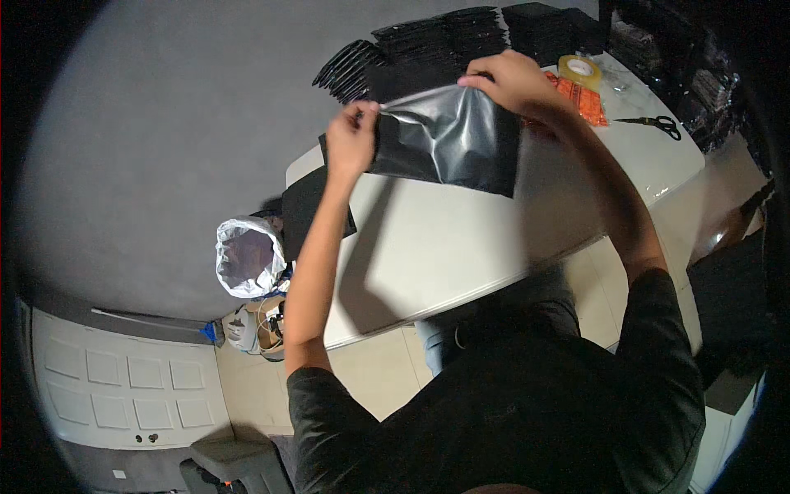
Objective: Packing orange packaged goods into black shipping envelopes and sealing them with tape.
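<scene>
I hold a glossy black plastic mailer bag (448,140) up above the white table (461,247). My left hand (352,140) pinches its upper left corner. My right hand (506,81) grips its upper right edge. The bag hangs slanted, with its lower edge close to the tabletop. Behind it stand several stacks of black bags (461,37) along the table's far side.
Orange packets (580,97) and a roll of yellowish tape (580,70) lie at the far right, with black scissors (658,123) beyond. A black flat sheet (309,206) overhangs the table's left edge. A bin lined with a white bag (247,257) stands on the floor.
</scene>
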A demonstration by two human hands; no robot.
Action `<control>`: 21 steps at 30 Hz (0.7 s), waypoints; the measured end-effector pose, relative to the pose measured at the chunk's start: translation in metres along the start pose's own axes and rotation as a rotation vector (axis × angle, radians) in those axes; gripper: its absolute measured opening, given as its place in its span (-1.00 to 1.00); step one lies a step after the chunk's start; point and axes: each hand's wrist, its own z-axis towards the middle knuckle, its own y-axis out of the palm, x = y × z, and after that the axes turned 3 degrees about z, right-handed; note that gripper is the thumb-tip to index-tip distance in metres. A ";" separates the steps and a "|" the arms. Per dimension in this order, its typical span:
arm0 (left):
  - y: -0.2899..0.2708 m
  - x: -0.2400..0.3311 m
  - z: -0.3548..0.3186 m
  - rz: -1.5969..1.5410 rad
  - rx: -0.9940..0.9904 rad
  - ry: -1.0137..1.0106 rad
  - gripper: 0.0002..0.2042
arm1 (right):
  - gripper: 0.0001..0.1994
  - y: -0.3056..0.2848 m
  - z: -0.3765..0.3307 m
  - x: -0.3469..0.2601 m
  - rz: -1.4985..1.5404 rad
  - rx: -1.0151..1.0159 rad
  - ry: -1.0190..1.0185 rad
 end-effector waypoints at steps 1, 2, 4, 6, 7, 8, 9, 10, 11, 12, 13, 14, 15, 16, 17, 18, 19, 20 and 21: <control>0.012 -0.037 -0.009 -0.023 0.008 0.011 -0.73 | -0.71 0.022 0.003 0.003 0.012 -0.003 -0.017; 0.029 -0.059 -0.024 0.033 -0.010 0.030 -0.74 | -0.73 0.047 -0.003 0.012 -0.160 -0.048 0.042; 0.057 -0.086 -0.055 0.194 -0.137 -0.102 -0.75 | -0.73 0.104 -0.027 0.022 -0.229 -0.161 0.096; 0.059 -0.116 -0.082 0.311 -0.222 -0.262 -0.76 | -0.67 0.140 -0.053 -0.009 -0.046 -0.301 0.095; 0.047 -0.138 -0.099 0.204 -0.175 -0.255 -0.76 | -0.62 0.154 -0.061 -0.040 0.036 -0.382 0.101; 0.053 -0.145 -0.104 0.069 -0.152 -0.229 -0.76 | -0.56 0.168 -0.081 -0.039 -0.050 -0.318 0.038; 0.056 -0.145 -0.104 0.057 -0.162 -0.231 -0.76 | -0.50 0.183 -0.098 -0.036 -0.131 -0.259 -0.025; 0.048 -0.146 -0.106 0.036 -0.213 -0.320 -0.76 | -0.39 0.183 -0.100 -0.044 -0.117 -0.399 0.041; 0.044 -0.136 -0.104 0.006 -0.270 -0.404 -0.76 | -0.39 0.187 -0.103 -0.043 -0.119 -0.410 0.044; 0.041 -0.125 -0.104 -0.046 -0.297 -0.468 -0.74 | -0.36 0.190 -0.107 -0.040 -0.114 -0.394 0.087; 0.036 -0.125 -0.106 -0.050 -0.291 -0.474 -0.74 | -0.32 0.192 -0.105 -0.040 -0.109 -0.371 0.119; 0.032 -0.126 -0.107 -0.103 -0.260 -0.474 -0.73 | -0.29 0.194 -0.100 -0.039 -0.093 -0.412 0.143; 0.028 -0.127 -0.109 -0.157 -0.231 -0.474 -0.72 | -0.29 0.197 -0.098 -0.038 -0.096 -0.421 0.138; 0.022 -0.131 -0.109 -0.170 -0.222 -0.500 -0.72 | -0.29 0.199 -0.094 -0.039 -0.080 -0.401 0.098; 0.016 -0.140 -0.113 -0.177 -0.215 -0.511 -0.72 | -0.29 0.202 -0.092 -0.041 -0.063 -0.383 0.058; 0.009 -0.149 -0.116 -0.197 -0.192 -0.531 -0.72 | -0.29 0.205 -0.092 -0.044 -0.065 -0.397 0.052; 0.006 -0.151 -0.115 -0.221 -0.174 -0.545 -0.72 | -0.29 0.206 -0.094 -0.046 -0.096 -0.378 0.007; 0.003 -0.154 -0.118 -0.237 -0.163 -0.598 -0.70 | -0.28 0.208 -0.094 -0.047 -0.126 -0.359 -0.039; 0.004 -0.156 -0.116 -0.249 -0.162 -0.607 -0.70 | -0.28 0.215 -0.091 -0.044 -0.132 -0.373 -0.041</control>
